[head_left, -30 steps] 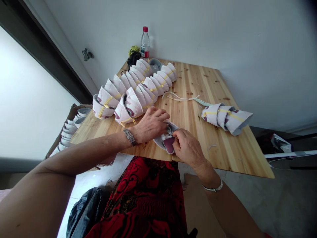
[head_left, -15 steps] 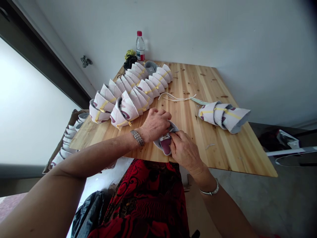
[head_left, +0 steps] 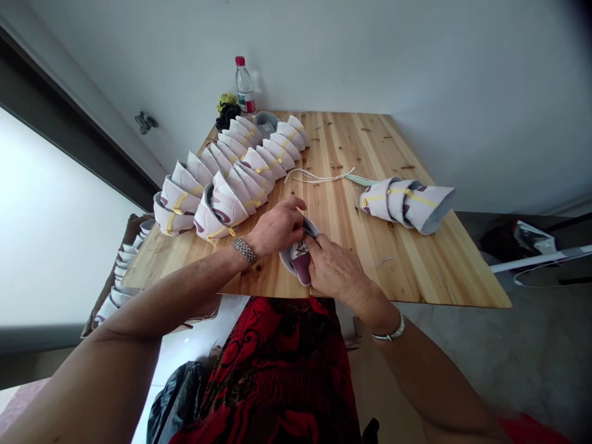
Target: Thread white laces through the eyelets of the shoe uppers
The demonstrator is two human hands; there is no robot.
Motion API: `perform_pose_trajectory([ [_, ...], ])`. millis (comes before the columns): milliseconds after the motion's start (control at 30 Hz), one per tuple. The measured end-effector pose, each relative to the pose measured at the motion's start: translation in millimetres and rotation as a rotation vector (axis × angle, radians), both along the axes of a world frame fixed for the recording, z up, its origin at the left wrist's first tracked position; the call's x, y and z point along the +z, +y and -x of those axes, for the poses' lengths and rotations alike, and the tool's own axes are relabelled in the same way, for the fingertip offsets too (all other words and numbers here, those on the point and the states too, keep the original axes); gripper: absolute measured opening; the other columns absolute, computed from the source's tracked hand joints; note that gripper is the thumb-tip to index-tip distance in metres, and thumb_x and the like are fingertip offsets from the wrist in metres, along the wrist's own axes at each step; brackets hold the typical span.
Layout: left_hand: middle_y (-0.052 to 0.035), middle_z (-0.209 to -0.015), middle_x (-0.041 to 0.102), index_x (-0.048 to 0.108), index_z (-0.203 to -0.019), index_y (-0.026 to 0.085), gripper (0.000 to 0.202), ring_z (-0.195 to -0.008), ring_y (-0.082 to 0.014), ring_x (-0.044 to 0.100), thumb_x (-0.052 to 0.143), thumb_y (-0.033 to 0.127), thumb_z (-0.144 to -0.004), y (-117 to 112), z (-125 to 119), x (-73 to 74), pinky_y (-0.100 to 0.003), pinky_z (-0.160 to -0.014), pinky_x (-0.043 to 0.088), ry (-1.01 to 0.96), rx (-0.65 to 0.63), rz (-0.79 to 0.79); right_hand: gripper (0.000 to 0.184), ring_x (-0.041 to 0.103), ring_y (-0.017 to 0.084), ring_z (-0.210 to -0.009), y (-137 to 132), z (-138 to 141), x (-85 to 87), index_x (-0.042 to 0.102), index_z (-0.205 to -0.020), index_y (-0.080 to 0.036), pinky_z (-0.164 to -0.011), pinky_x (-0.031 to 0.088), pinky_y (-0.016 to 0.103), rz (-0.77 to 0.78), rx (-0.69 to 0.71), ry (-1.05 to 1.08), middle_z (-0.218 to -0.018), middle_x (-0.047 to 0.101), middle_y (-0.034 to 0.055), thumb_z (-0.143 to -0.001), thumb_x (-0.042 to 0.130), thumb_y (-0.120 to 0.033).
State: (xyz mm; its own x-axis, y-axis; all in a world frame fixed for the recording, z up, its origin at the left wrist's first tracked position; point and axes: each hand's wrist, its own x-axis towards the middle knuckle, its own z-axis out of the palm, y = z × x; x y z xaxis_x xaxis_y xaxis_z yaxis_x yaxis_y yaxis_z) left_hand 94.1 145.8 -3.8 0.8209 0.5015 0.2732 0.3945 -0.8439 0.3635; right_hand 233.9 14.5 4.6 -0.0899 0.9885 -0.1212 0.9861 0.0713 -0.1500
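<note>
Pale grey shoe upper (head_left: 287, 259) — maroon patch, curled, lying at front edge of wood tbl (head_left: 407, 262)

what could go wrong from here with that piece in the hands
The left hand works right beside the row of shoe uppers, so the wrist might knock them out of line. The shoe upper pinched by the right hand sits near the front edge of the table and could slip off if dropped.
</note>
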Motion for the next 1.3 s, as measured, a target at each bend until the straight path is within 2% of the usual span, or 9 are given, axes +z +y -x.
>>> perform_pose_trajectory([
  [100,-0.0119,-0.123,0.059,0.071,-0.076,0.014,0.011,-0.100,-0.0204,0.066,0.062,0.013,-0.083,0.6,0.0,0.1,-0.038,-0.091,0.058,-0.029,-0.010,0.015,0.054,0.068,0.031,-0.096,4.7,1.6,4.3,0.044,-0.146,-0.013,-0.073,0.053,0.041,0.036,0.003,-0.013,-0.128,0.061,0.0197,-0.094,0.044,-0.027],
  [233,-0.0125,-0.120,0.059,0.069,-0.072,0.013,0.012,-0.095,-0.0191,0.065,0.062,0.010,-0.081,1.2,0.3,-1.7,-0.038,-0.091,0.057,-0.081,-0.013,0.019,0.053,0.070,0.033,-0.095,12.0,-1.4,8.8,0.051,-0.139,-0.010,-0.073,0.054,0.043,0.054,0.048,-0.001,-0.126,0.064,0.0207,-0.091,0.050,-0.034],
  [433,-0.0125,-0.117,0.059,0.068,-0.071,0.013,0.012,-0.096,-0.0194,0.065,0.063,0.009,-0.081,1.2,0.7,-1.9,-0.039,-0.093,0.057,-0.090,-0.019,-0.004,0.051,0.070,0.032,-0.099,12.1,-4.3,7.7,0.051,-0.140,-0.012,-0.076,0.054,0.041,0.061,0.069,0.025,-0.133,0.062,0.0200,-0.091,0.048,-0.027],
  [600,-0.0122,-0.119,0.059,0.067,-0.072,0.014,0.011,-0.104,-0.0226,0.064,0.063,0.010,-0.081,0.7,0.0,-0.7,-0.040,-0.092,0.057,-0.072,-0.014,-0.006,0.060,0.070,0.030,-0.097,4.9,-2.3,1.9,0.040,-0.150,-0.013,-0.074,0.054,0.041,0.017,0.018,0.039,-0.137,0.059,0.0198,-0.092,0.046,-0.026],
  [767,-0.0120,-0.118,0.060,0.065,-0.070,0.014,0.012,-0.103,-0.0224,0.064,0.063,0.010,-0.081,-0.5,-0.3,-2.4,-0.039,-0.091,0.057,-0.092,0.014,-0.004,0.052,0.068,0.030,-0.104,0.7,-6.0,1.6,0.049,-0.144,-0.017,-0.077,0.054,0.039,0.006,0.034,0.055,-0.132,0.063,0.0150,-0.093,0.043,-0.022],
  [1033,-0.0114,-0.116,0.061,0.066,-0.070,0.015,0.012,-0.106,-0.0234,0.063,0.062,0.011,-0.081,-2.1,-0.4,-3.1,-0.041,-0.093,0.056,-0.080,-0.006,-0.014,0.053,0.069,0.030,-0.098,4.4,-3.7,-1.3,0.048,-0.144,-0.016,-0.075,0.055,0.042,-0.008,-0.002,0.052,-0.132,0.063,0.0155,-0.093,0.042,-0.026],
  [1300,-0.0107,-0.118,0.061,0.065,-0.069,0.015,0.012,-0.108,-0.0229,0.063,0.063,0.011,-0.081,-1.8,-2.0,-1.4,-0.041,-0.094,0.056,-0.096,-0.006,-0.010,0.051,0.069,0.031,-0.101,7.8,-4.8,3.9,0.051,-0.141,-0.013,-0.076,0.054,0.041,-0.010,0.033,0.081,-0.131,0.065,0.0166,-0.091,0.045,-0.024],
])
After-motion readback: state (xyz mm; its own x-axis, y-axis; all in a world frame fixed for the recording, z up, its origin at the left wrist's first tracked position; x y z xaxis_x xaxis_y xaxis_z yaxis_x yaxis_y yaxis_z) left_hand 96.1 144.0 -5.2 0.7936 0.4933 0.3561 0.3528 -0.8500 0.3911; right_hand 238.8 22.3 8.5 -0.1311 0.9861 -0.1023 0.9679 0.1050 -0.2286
